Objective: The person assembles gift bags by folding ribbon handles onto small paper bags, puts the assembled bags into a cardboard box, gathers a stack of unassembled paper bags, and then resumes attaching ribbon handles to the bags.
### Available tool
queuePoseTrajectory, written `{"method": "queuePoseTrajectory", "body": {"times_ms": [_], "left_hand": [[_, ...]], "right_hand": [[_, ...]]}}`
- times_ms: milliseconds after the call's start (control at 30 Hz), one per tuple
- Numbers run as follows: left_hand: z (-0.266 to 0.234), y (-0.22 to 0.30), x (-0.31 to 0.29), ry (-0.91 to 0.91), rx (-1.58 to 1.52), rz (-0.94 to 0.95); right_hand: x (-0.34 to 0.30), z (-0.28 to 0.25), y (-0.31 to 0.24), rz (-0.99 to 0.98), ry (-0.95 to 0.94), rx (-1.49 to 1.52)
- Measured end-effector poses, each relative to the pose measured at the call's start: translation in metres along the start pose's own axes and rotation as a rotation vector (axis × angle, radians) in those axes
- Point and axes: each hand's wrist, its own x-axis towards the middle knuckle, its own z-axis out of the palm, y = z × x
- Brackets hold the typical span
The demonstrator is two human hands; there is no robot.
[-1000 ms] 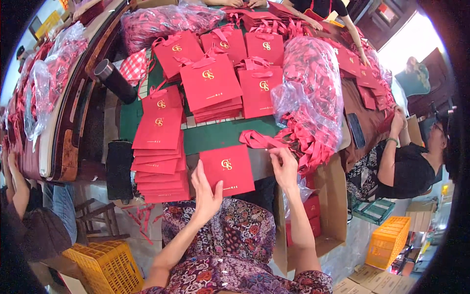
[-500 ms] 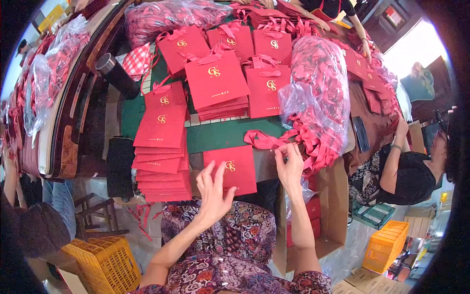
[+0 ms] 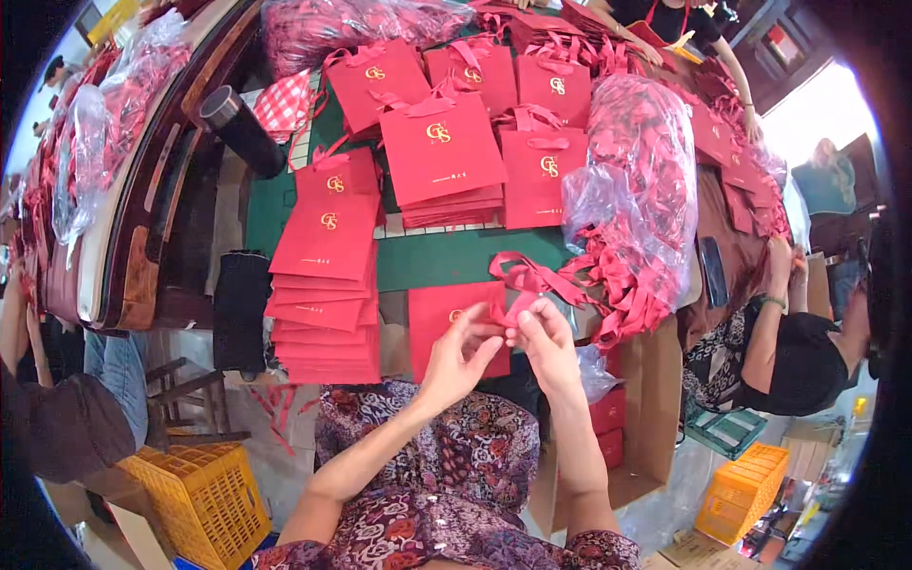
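A red paper bag point(image 3: 432, 313) with gold print lies flat at the table's near edge, partly covered by my left hand point(image 3: 461, 356). My right hand point(image 3: 546, 347) pinches a red ribbon point(image 3: 522, 306) over the bag's right side. The left hand's fingertips are at the same ribbon, its thumb apart from the fingers. More loose ribbons spill from a clear plastic bag of ribbons point(image 3: 641, 161) just beyond my right hand. Left of the flat bag rises a fanned stack of red bags point(image 3: 323, 247) with ribbon handles.
Further stacks of handled red bags point(image 3: 442, 147) stand on the green mat point(image 3: 427, 261). A black tumbler point(image 3: 242, 131) stands at the left, a phone point(image 3: 712, 273) at the right. Below the edge sits an open carton point(image 3: 655, 418). Co-workers' hands point(image 3: 779, 261) work farther right.
My left hand has moved right, off the bag's middle to the ribbon. The right hand has drawn the ribbon nearer, over the bag. The view has shifted slightly.
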Motion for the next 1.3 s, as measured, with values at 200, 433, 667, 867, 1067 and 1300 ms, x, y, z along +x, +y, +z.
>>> {"method": "queuePoseTrajectory", "body": {"times_ms": [200,433,667,867,1067,1300], "left_hand": [[-0.011,-0.003,0.002,-0.15,-0.599,-0.446],[-0.02,0.0,0.005,-0.165,-0.74,-0.527],[-0.013,-0.003,0.001,-0.03,-0.131,-0.085],[-0.012,0.004,0.002,-0.076,-0.028,-0.04],[-0.035,0.012,0.027,0.011,0.651,0.3],[-0.034,0.002,0.039,0.018,0.9,0.239]], "right_hand": [[-0.011,-0.003,-0.004,0.061,-0.033,-0.073],[-0.021,-0.004,0.0,0.114,-0.042,-0.155],[-0.025,0.011,0.01,-0.311,0.191,-0.699],[-0.019,0.023,0.005,-0.462,0.091,-0.874],[-0.023,0.011,0.002,-0.399,0.1,-0.484],[0.006,0.014,0.009,-0.438,0.132,-0.897]]}}
